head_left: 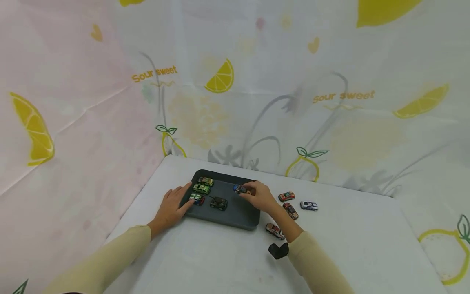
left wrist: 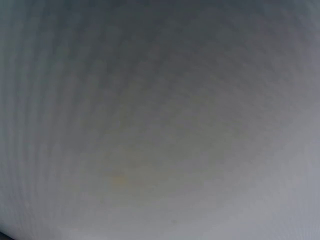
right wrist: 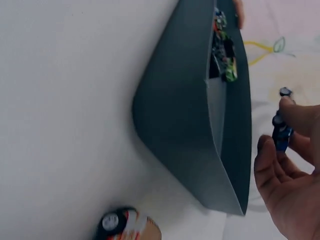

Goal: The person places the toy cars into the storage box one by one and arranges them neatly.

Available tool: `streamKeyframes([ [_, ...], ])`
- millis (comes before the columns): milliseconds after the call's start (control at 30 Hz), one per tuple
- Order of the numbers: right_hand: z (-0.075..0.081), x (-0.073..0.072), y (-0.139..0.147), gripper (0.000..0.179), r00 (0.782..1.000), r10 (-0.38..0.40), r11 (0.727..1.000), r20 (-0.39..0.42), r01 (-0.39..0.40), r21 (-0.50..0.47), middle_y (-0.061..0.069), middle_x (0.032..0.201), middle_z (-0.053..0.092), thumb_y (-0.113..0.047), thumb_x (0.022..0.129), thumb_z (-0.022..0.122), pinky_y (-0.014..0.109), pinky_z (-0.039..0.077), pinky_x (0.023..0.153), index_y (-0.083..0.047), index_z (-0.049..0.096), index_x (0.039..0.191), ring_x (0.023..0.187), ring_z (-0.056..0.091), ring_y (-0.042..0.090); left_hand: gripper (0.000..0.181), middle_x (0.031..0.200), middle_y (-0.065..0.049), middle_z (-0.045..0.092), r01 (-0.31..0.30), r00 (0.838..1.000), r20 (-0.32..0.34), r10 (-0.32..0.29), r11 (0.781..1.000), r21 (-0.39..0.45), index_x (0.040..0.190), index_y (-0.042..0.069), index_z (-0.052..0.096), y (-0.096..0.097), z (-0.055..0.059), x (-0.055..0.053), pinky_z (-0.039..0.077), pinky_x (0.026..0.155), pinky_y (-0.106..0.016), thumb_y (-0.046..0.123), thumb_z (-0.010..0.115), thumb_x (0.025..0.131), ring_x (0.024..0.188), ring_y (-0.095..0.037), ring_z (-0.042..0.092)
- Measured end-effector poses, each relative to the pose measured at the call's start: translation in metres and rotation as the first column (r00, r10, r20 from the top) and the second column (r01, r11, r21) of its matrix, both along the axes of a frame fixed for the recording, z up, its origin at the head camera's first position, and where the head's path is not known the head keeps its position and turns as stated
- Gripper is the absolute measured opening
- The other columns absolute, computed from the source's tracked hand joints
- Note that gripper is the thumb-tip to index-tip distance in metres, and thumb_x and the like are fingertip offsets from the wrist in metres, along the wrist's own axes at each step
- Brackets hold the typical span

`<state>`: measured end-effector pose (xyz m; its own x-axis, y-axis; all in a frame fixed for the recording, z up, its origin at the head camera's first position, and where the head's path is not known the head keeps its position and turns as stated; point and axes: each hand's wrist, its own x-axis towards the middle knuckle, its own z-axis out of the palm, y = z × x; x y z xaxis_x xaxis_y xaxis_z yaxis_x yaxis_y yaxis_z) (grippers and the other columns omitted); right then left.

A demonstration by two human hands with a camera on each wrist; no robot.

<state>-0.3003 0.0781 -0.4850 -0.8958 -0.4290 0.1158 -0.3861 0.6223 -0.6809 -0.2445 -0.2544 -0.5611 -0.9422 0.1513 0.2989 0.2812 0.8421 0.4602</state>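
A dark grey tray point(head_left: 235, 216) lies on the white table. Along its left side sit a yellowish toy car point(head_left: 206, 181), a green toy car point(head_left: 201, 188) and a green-and-white toy car point(head_left: 197, 199), with a dark green military toy vehicle point(head_left: 218, 203) beside them. My left hand point(head_left: 170, 208) rests at the tray's left edge, fingers extended, fingertips by the green-and-white car. Over the tray's right part my right hand point(head_left: 260, 197) pinches a blue toy car point(head_left: 239, 188); the right wrist view shows this blue car point(right wrist: 282, 132) between thumb and fingers. The left wrist view is only a blur.
Right of the tray stand a red-and-green toy car point(head_left: 287, 196), a dark red toy car point(head_left: 291, 211) and a white-and-blue toy car point(head_left: 309, 206). A white-and-red toy car point(head_left: 274, 231) lies by the right forearm. Lemon-printed cloth point(head_left: 235, 122) hangs behind the table.
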Motion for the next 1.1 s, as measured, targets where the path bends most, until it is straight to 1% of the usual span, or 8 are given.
streamKeyframes([
  [100, -0.002, 0.0, -0.011, 0.032, 0.998, 0.027, 0.997, -0.059, -0.022, 0.069, 0.009, 0.102, 0.065, -0.023, 0.091, 0.073, 0.029, 0.045, 0.066, -0.007, 0.071, 0.118, 0.078, 0.053, 0.013, 0.066, 0.15, -0.019, 0.047, -0.004, 1.0, 0.003, 0.004, 1.0, 0.002, 0.155, 0.013, 0.032, 0.0, 0.001, 0.0, 0.018, 0.113, -0.066, 0.04, 0.053, 0.099, 0.138, -0.044, 0.04],
  [267, -0.007, -0.004, -0.025, 0.03, 0.994, 0.039, 0.997, -0.107, -0.031, 0.069, 0.015, 0.109, 0.065, -0.018, 0.09, 0.072, 0.034, 0.048, 0.069, -0.006, 0.072, 0.118, 0.088, 0.059, 0.022, 0.066, 0.151, -0.017, 0.047, -0.001, 1.0, -0.007, 0.001, 1.0, 0.003, 0.155, 0.014, 0.032, 0.001, 0.003, 0.0, 0.018, 0.113, -0.066, 0.041, 0.053, 0.099, 0.139, -0.044, 0.039],
  [333, -0.01, -0.006, -0.029, 0.031, 0.995, 0.02, 0.998, -0.096, -0.014, 0.064, 0.016, 0.113, 0.064, -0.016, 0.091, 0.072, 0.036, 0.049, 0.073, -0.005, 0.071, 0.12, 0.093, 0.061, 0.024, 0.066, 0.15, -0.017, 0.047, 0.002, 1.0, -0.016, -0.001, 1.0, 0.002, 0.155, 0.014, 0.033, 0.001, 0.004, 0.0, 0.019, 0.113, -0.066, 0.041, 0.054, 0.099, 0.139, -0.044, 0.04],
  [433, -0.015, -0.009, -0.035, 0.033, 0.997, 0.0, 0.998, -0.082, 0.005, 0.062, 0.017, 0.114, 0.063, -0.015, 0.091, 0.071, 0.038, 0.05, 0.075, -0.004, 0.07, 0.121, 0.092, 0.062, 0.026, 0.066, 0.149, -0.016, 0.049, -0.004, 1.0, -0.03, 0.004, 1.0, -0.005, 0.154, 0.013, 0.034, 0.001, 0.005, 0.001, 0.021, 0.112, -0.066, 0.04, 0.055, 0.098, 0.138, -0.043, 0.041],
  [633, -0.029, -0.014, -0.044, 0.035, 0.997, -0.066, 0.996, -0.034, 0.068, 0.052, 0.014, 0.108, 0.065, -0.021, 0.09, 0.072, 0.043, 0.051, 0.078, -0.006, 0.07, 0.122, 0.091, 0.063, 0.027, 0.065, 0.148, -0.017, 0.05, -0.008, 0.999, -0.046, 0.008, 1.0, -0.002, 0.154, 0.014, 0.035, 0.001, 0.001, 0.002, 0.023, 0.11, -0.067, 0.04, 0.055, 0.098, 0.136, -0.044, 0.043],
  [767, -0.039, -0.019, -0.05, 0.032, 0.995, -0.098, 0.995, -0.025, 0.098, -0.026, 0.014, 0.103, 0.067, -0.018, 0.088, 0.075, 0.044, 0.052, 0.078, -0.004, 0.072, 0.117, 0.091, 0.063, 0.028, 0.065, 0.148, -0.017, 0.05, -0.009, 0.999, -0.043, 0.01, 1.0, 0.004, 0.154, 0.015, 0.034, 0.0, 0.0, 0.003, 0.022, 0.111, -0.067, 0.042, 0.055, 0.098, 0.137, -0.043, 0.043],
  [900, -0.049, -0.022, -0.055, 0.029, 0.995, -0.101, 0.988, -0.018, 0.099, -0.12, 0.015, 0.101, 0.067, -0.015, 0.086, 0.077, 0.035, 0.052, 0.072, -0.002, 0.072, 0.112, 0.085, 0.063, 0.025, 0.066, 0.149, -0.016, 0.049, -0.02, 1.0, -0.018, 0.02, 1.0, 0.005, 0.155, 0.016, 0.034, 0.0, 0.001, 0.004, 0.02, 0.113, -0.065, 0.043, 0.055, 0.098, 0.138, -0.042, 0.042],
  [1100, -0.054, -0.024, -0.059, 0.029, 0.993, -0.093, 0.976, 0.076, 0.106, -0.191, 0.014, 0.101, 0.068, -0.016, 0.086, 0.078, 0.026, 0.047, 0.063, -0.004, 0.073, 0.112, 0.073, 0.058, 0.013, 0.066, 0.151, -0.015, 0.048, -0.011, 1.0, -0.004, 0.011, 1.0, -0.008, 0.155, 0.016, 0.032, -0.001, 0.001, 0.002, 0.019, 0.114, -0.064, 0.043, 0.052, 0.099, 0.139, -0.042, 0.04],
])
